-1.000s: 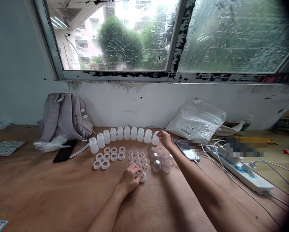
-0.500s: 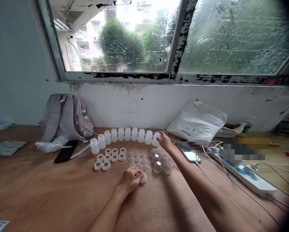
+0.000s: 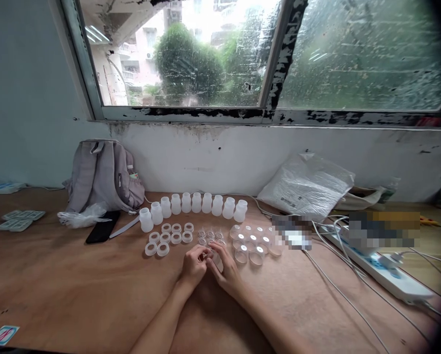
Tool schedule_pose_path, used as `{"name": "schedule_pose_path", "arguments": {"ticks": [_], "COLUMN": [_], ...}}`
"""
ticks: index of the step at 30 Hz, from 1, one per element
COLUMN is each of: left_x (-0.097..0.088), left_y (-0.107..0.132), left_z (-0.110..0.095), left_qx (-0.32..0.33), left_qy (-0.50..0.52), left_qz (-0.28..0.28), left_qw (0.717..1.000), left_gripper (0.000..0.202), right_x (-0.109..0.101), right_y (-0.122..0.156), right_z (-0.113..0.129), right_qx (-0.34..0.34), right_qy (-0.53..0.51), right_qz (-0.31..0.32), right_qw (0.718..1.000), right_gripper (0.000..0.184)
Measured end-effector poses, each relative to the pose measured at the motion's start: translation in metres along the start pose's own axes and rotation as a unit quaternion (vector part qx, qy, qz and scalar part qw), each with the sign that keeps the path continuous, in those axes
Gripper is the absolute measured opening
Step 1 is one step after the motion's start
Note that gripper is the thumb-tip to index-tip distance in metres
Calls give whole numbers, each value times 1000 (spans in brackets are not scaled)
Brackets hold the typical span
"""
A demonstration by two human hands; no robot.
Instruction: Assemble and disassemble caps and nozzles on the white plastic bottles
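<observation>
My left hand (image 3: 195,265) is closed at the near edge of the small parts, fingertips at a pale bottle ring (image 3: 216,262) mostly hidden between both hands. My right hand (image 3: 226,271) curls round the ring from the right, thumb and fingers closed on it. Just beyond my fingers stand several clear silicone nipples (image 3: 210,235), partly covered by the right hand. White screw rings (image 3: 176,238) lie grouped to the left. Clear domed caps (image 3: 256,256) sit in rows to the right. Behind, several frosted baby bottles (image 3: 196,202) stand upright and open in a curved row.
A grey backpack (image 3: 102,177), a plastic bag (image 3: 82,217) and a black phone (image 3: 102,228) are at the left. To the right lie a bubble-wrap bag (image 3: 308,184), another phone (image 3: 294,236) with its cable and a power strip (image 3: 400,280). A window wall bounds the back.
My right hand has come back from the rightmost bottle to meet my left hand at the ring. The bottle stays in the row. The right arm no longer covers the caps.
</observation>
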State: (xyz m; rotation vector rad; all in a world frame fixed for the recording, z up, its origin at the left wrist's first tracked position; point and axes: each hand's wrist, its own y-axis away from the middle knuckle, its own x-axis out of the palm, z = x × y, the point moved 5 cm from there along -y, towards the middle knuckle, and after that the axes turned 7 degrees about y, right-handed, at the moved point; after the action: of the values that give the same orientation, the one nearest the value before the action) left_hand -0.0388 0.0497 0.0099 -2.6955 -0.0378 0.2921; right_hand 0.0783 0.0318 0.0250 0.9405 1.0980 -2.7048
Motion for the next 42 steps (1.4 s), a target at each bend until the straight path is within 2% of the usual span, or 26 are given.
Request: {"name": "schedule_pose_path", "arguments": {"ticks": [7,10,15,21,27,32,35,38,42], "left_x": [-10,-10,-8,-6,-2,-1,-4,-12,-23], "left_y": [0,0,0,-1,-1,1,0,-3,-4], "left_z": [-2,-3,1,8,17,17,16,17,11], "left_qx": [-27,-22,-38,-77,-127,-175,-182,-164,-96], "left_qy": [40,23,9,92,196,255,272,241,77], "left_qz": [-58,-58,-41,-36,-24,-19,-30,-69,-102], "left_qw": [997,998,998,992,972,951,944,954,987], "left_gripper": [12,14,18,18,22,25,26,25,23], "right_x": [5,7,8,4,1,1,1,0,-6], "right_y": [-1,1,0,-2,-3,-3,-3,-3,-2], "right_z": [-13,-14,-13,-11,-11,-14,-13,-12,-20], "right_qx": [45,53,39,39,53,71,76,80,119], "right_qy": [-21,-33,-27,-21,-48,-86,-95,-90,-72], "right_qz": [36,56,53,49,59,54,55,41,-36], "right_qw": [998,996,997,998,996,992,991,992,990], "right_gripper": [38,32,30,31,29,30,30,29,31]}}
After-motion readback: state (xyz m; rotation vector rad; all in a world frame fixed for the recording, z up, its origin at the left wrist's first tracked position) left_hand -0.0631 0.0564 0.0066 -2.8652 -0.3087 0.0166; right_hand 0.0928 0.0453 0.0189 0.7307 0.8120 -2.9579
